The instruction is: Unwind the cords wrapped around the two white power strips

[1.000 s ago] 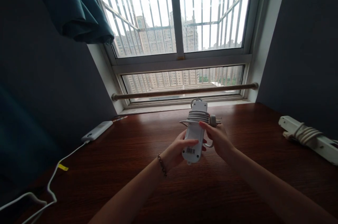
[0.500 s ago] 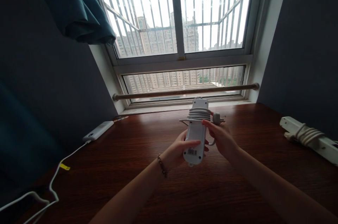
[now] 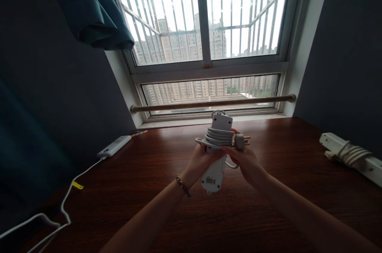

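Note:
A white power strip point(image 3: 215, 169), its underside with a barcode label and screws facing me, is held above the table. Its white cord point(image 3: 219, 137) is wound several times around the upper half, with one loop sticking out to the left. My left hand point(image 3: 201, 161) is closed around the strip's middle, thumb just below the windings. On the other side my right hand point(image 3: 246, 161) grips the strip and its cord, thumb at the lowest winding. The grey plug point(image 3: 239, 141) lies beside the right fingers, prongs pointing right. Both hands' far fingers are mostly hidden behind the strip.
At the right lies a second white power strip point(image 3: 368, 169) with its cord wrapped round it. A white device like a power bank point(image 3: 115, 146) lies at the left with a white cable point(image 3: 80, 174) and yellow tag point(image 3: 78, 185). Behind the wooden table point(image 3: 268, 213) is a barred window with a rail point(image 3: 215, 104).
The power strip has tilted and shifted slightly left and down. My left hand has slid up it, from near the lower end to just under the windings. The view has shifted slightly.

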Motion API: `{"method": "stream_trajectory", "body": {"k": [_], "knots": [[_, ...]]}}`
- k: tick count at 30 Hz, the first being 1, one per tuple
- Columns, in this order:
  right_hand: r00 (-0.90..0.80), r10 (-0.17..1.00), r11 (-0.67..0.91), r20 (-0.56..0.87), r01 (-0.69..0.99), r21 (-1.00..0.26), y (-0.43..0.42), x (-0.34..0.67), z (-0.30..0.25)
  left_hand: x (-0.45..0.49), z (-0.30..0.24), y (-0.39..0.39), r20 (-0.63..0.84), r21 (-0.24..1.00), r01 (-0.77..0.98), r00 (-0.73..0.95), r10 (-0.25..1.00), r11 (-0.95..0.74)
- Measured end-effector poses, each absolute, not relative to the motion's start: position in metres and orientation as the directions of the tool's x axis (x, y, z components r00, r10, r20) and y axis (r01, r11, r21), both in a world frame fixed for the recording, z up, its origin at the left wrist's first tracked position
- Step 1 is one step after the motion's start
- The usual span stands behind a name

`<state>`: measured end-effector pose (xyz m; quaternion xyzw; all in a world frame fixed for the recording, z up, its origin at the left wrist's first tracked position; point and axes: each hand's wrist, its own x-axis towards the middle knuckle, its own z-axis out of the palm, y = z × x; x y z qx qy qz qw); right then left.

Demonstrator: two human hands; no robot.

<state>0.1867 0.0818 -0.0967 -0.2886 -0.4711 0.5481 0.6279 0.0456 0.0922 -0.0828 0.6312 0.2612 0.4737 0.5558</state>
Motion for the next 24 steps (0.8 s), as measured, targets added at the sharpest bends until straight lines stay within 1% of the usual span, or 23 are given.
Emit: {"method": "stream_trajectory", "body": {"k": [3, 8, 11, 13, 16, 19, 24], "knots": [[-0.028, 0.958, 0.256, 0.287, -0.371, -0.893, 0.086, 0.185, -0.103, 0.046, -0.087, 0.092, 0.295, 0.952, -0.199, 0.387, 0.874, -0.234], [-0.032, 0.956, 0.26, 0.291, -0.359, -0.896, 0.089, 0.186, -0.106, 0.046, -0.085, 0.09, 0.244, 0.963, -0.207, 0.407, 0.88, -0.171], [-0.036, 0.958, 0.253, 0.285, -0.365, -0.896, 0.087, 0.186, -0.103, 0.044, -0.081, 0.089, 0.186, 0.974, -0.202, 0.458, 0.869, -0.102], [-0.058, 0.949, 0.269, 0.309, -0.356, -0.895, 0.086, 0.187, -0.102, 0.042, -0.08, 0.091, 0.132, 0.982, -0.185, 0.518, 0.845, -0.039], [-0.077, 0.937, 0.307, 0.341, -0.282, -0.909, 0.088, 0.187, -0.101, 0.038, -0.082, 0.095, 0.077, 0.988, -0.153, 0.578, 0.812, 0.015], [-0.078, 0.94, 0.306, 0.331, -0.228, -0.924, 0.09, 0.189, -0.102, 0.036, -0.086, 0.099, 0.097, 0.991, -0.134, 0.546, 0.832, -0.028], [-0.077, 0.945, 0.302, 0.319, -0.177, -0.937, 0.091, 0.191, -0.102, 0.037, -0.087, 0.104, 0.218, 0.976, -0.102, 0.471, 0.855, -0.193]]}}
